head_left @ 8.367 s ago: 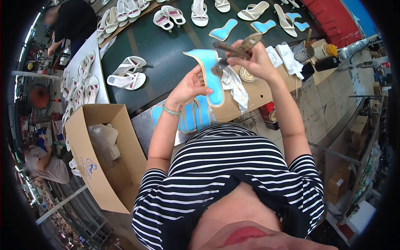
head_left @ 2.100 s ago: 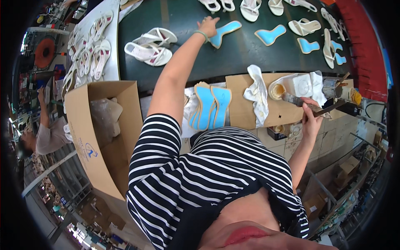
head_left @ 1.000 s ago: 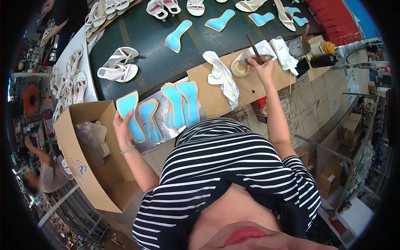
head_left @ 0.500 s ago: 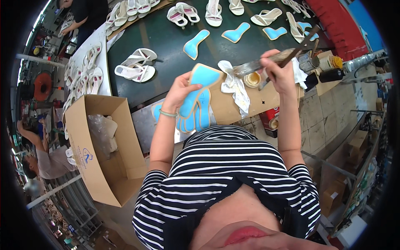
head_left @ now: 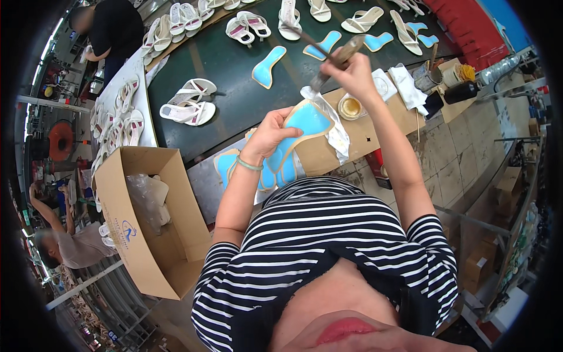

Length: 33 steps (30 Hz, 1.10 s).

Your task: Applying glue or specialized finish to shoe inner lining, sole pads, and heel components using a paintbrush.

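My left hand [head_left: 271, 136] grips a light-blue insole [head_left: 311, 120] with a tan edge, thumb on its face, above several similar insoles [head_left: 286, 170] by the table's near edge. In my right hand [head_left: 355, 76] is a brush [head_left: 350, 49] with a wooden handle. Its head points down toward the insole's wide end; whether they touch I cannot tell. A thin dark stick-like tool [head_left: 311, 42] also sticks out from that hand. Beside the held insole lies a crumpled white cloth [head_left: 338, 141]. A small round pot [head_left: 350, 107] of yellowish paste stands right of it.
White sandals [head_left: 189, 102] and loose blue insoles [head_left: 268, 67] are spread over the dark green table [head_left: 234, 76]. An open cardboard box [head_left: 193, 229] stands at left. Tins [head_left: 426, 77] and a black bottle [head_left: 461, 92] sit at right. Two other people are at far left.
My right hand has moved left and up with the brush, whose handle and the dark stick are now turned differently. My left hand has brought the insole slightly right and tilted it.
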{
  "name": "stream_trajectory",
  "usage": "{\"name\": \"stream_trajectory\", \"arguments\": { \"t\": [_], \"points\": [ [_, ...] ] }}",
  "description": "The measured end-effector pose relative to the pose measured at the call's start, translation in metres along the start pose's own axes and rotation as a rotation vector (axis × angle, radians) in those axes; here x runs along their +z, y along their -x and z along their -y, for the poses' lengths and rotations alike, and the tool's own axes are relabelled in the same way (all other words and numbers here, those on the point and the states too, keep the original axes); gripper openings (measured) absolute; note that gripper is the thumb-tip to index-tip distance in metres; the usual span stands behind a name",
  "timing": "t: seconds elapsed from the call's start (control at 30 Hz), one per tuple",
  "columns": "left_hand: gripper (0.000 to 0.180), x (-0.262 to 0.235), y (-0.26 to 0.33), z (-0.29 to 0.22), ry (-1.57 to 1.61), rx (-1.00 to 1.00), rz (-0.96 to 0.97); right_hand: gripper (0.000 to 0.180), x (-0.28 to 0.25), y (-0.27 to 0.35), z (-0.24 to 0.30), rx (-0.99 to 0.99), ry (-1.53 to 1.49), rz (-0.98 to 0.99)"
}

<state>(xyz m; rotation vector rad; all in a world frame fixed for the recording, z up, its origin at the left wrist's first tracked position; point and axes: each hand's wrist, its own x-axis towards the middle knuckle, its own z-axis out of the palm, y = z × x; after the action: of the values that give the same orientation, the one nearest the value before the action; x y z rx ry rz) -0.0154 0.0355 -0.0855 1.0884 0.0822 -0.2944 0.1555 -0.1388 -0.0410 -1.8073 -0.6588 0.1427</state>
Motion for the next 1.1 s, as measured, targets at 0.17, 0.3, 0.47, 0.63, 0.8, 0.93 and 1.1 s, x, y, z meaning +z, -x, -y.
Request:
{"name": "stream_trajectory", "arguments": {
  "t": [0.17,0.3,0.47,0.63,0.8,0.93,1.1],
  "points": [
    [0.052,0.002,0.004,0.000,-0.004,0.050,-0.037,0.010,0.009,0.024,0.038,-0.026,-0.256,0.157],
    [0.052,0.001,0.002,0.009,-0.010,0.089,-0.113,0.012,0.003,0.001,0.013,0.005,-0.063,-0.077],
    [0.045,0.007,0.001,0.010,0.052,0.162,-0.170,0.011,0.016,0.020,0.003,0.028,-0.061,-0.015],
    [0.043,0.001,0.000,0.016,0.121,0.242,-0.251,0.008,0.012,0.032,0.019,-0.009,-0.375,-0.222],
    [0.047,0.008,0.000,0.016,0.192,0.305,-0.318,0.010,0.015,0.036,-0.030,0.029,-0.229,-0.309],
    [0.050,0.002,0.001,0.016,0.263,0.295,-0.308,0.009,0.021,0.050,0.002,0.010,-0.411,-0.331],
    [0.051,0.004,0.000,0.013,0.399,0.291,-0.254,0.009,0.006,0.036,-0.039,0.068,-0.427,-0.415]
  ]
}}
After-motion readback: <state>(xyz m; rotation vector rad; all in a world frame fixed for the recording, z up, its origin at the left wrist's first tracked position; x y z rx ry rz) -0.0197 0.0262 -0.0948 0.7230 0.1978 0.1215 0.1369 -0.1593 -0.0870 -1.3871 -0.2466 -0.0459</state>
